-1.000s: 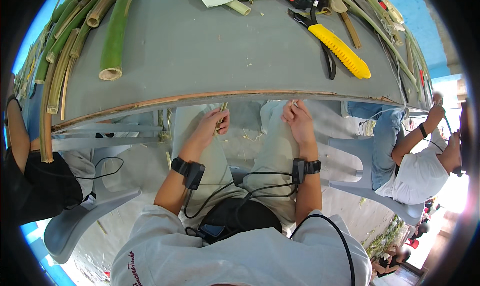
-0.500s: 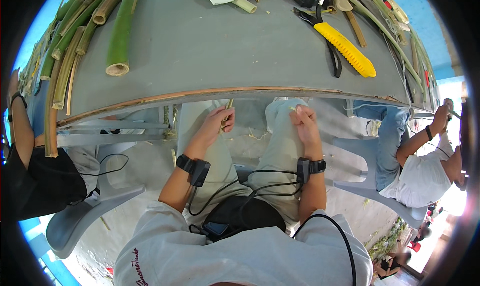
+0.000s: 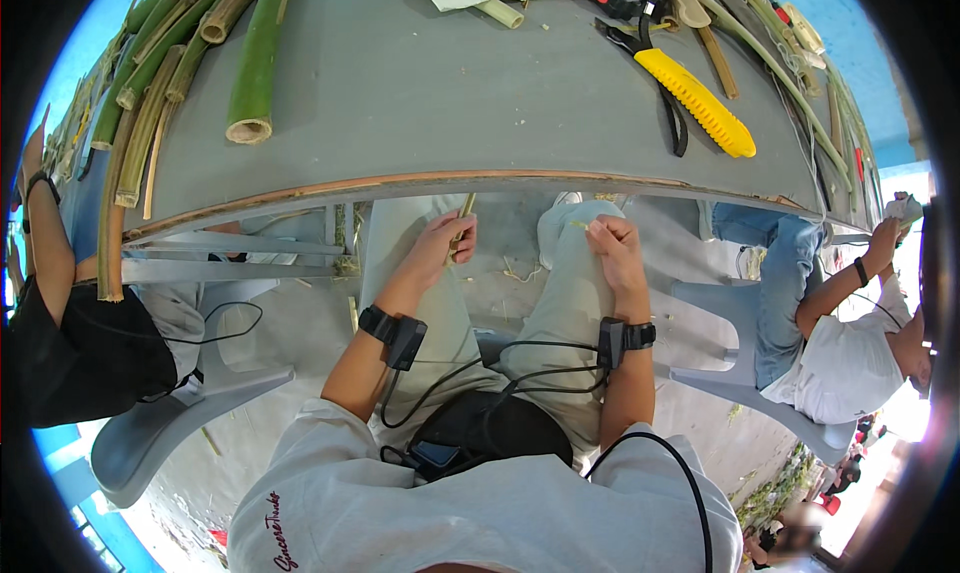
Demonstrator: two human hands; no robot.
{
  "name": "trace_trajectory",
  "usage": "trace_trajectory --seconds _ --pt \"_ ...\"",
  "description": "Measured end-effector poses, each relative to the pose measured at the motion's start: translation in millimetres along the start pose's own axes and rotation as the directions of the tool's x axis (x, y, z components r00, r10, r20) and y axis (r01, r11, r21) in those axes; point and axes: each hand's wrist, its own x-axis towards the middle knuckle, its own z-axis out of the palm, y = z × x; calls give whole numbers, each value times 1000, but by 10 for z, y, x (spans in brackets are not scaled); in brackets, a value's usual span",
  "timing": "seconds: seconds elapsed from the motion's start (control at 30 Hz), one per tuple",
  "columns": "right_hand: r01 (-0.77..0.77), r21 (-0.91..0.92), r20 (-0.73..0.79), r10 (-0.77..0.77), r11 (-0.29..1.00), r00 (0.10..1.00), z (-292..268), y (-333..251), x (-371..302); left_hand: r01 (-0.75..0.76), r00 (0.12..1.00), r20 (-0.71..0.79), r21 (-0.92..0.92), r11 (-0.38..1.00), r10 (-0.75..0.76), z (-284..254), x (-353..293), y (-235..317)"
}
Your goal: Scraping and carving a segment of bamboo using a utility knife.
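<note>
My left hand point(image 3: 441, 244) is closed around a thin bamboo strip point(image 3: 467, 207), which sticks up from the fist toward the table edge. It hangs over my left thigh, just in front of the table. Over the right knee, my right hand point(image 3: 618, 250) pinches a small pale sliver point(image 3: 582, 225) between thumb and fingertips. The two hands are apart, both below the tabletop's edge. A dark wrist device with a cable sits on each of my forearms.
On the grey table point(image 3: 400, 103) lie green bamboo lengths point(image 3: 252, 68) at the left and a yellow-handled cutter point(image 3: 697, 101) at the right. More strips and a bamboo bundle point(image 3: 795, 73) lie far right. People sit on grey chairs point(image 3: 210, 413) at both sides. Cables cross my lap.
The view has shifted slightly, so the table things sit a little further right. My right hand has turned a little, and the sliver at its fingertips shows more plainly. Both hands keep their hold.
</note>
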Motion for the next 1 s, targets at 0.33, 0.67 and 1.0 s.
trace_trajectory --seconds 0.33,0.67,1.0 --pt "-1 -125 -36 -4 992 999 0 33 -11 -9 1000 11 7 1000 8 -11 12 -18" --pt "-35 -194 -29 30 980 999 -26 28 -4 -12 1000 10 27 1000 11 -1 2 -5" --pt "7 -87 7 -7 996 1000 -61 80 29 -14 1000 6 19 1000 14 6 1 -10"
